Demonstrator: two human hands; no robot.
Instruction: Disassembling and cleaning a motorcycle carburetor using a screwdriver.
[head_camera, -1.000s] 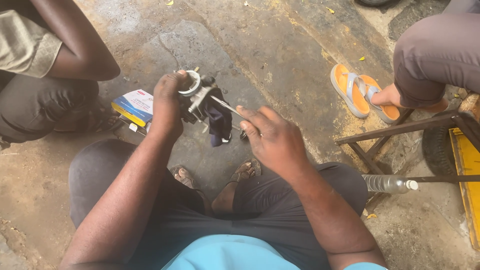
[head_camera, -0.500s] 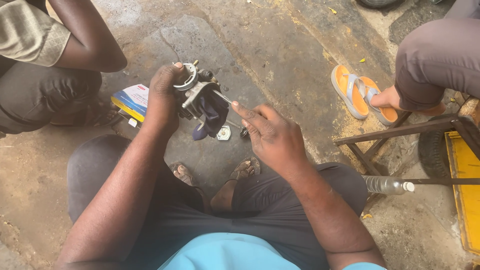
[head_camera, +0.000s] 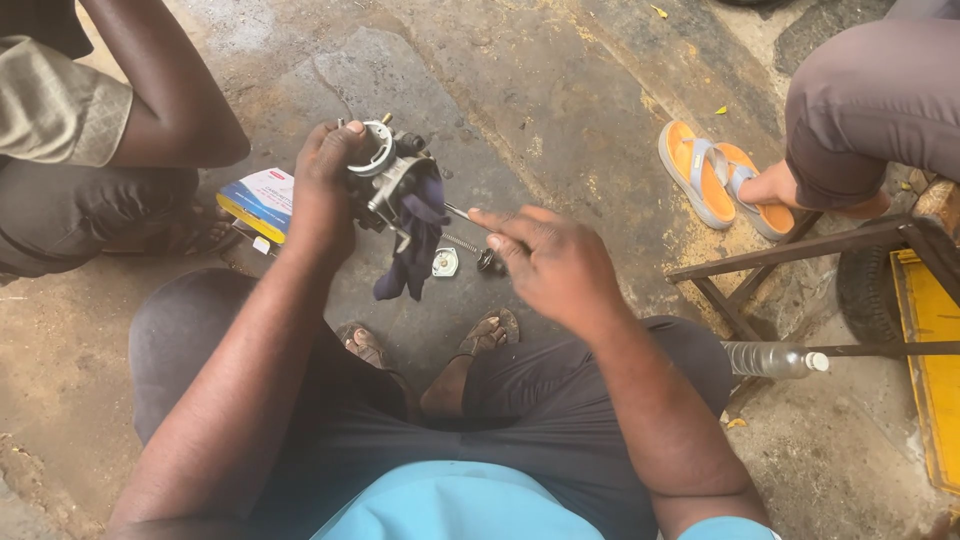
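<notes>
- Head view, hands: your left hand (head_camera: 325, 190) is wrapped around a small metal carburettor (head_camera: 385, 175), fingers closed on its left side, holding it up above the concrete floor (head_camera: 560, 110). The round opening of the part faces upward.
- Head view, right side: your right hand (head_camera: 550, 262) has its fingers pinched narrow around a thin metal tool (head_camera: 458, 212). The tool's tip points left and meets the carburettor's lower right side.
- A dark blue rag (head_camera: 412, 250) hangs from under the carburettor, draped down between your 2 hands.
- On the floor just below the rag: a small silver fitting (head_camera: 444, 262), a short coil spring (head_camera: 458, 241) and a dark round piece (head_camera: 487, 262), close together, partly hidden by your right fingers.
- A blue and yellow carton (head_camera: 258, 200) lies on the floor just left of your left wrist.
- Surroundings: 1 seated person at upper left, bent arm (head_camera: 160, 90) near the carton; another person at upper right, foot in an orange sandal (head_camera: 715, 180).
- A clear plastic bottle (head_camera: 770, 358) lies on its side by your right knee, beside a rusty metal frame (head_camera: 790, 250).
</notes>
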